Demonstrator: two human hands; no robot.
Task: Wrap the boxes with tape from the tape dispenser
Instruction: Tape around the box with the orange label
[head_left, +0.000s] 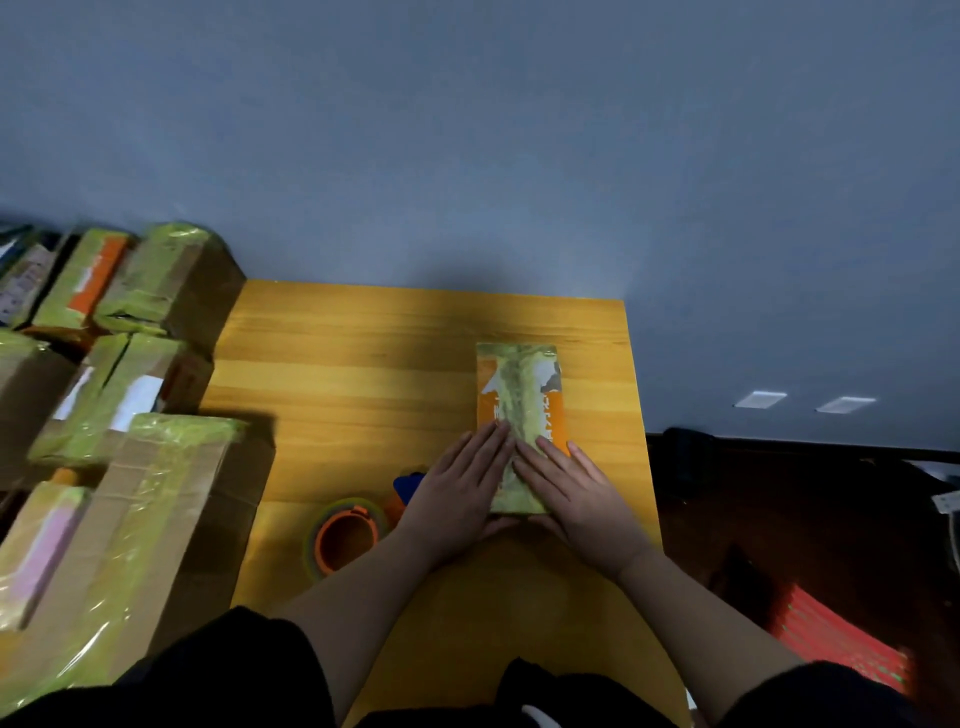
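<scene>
Box: orange box (521, 410) with yellow-green tape down its middle, lying lengthwise on the wooden table (353, 374), right of centre.
Left hand (460, 483): flat, fingers straight, pressing the box's near left part.
Right hand (566, 486): flat, fingers straight, pressing the near right part; fingertips nearly meet the left's.
Tape dispenser (347, 538): orange, just left of the left wrist.
Wrapped boxes (119, 395): stacked off the table's left edge.

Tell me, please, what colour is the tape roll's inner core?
Orange, on the tape roll, seen in the head view.

One box (519, 410) on the table (363, 364), one tape dispenser (345, 538), two hands.
</scene>
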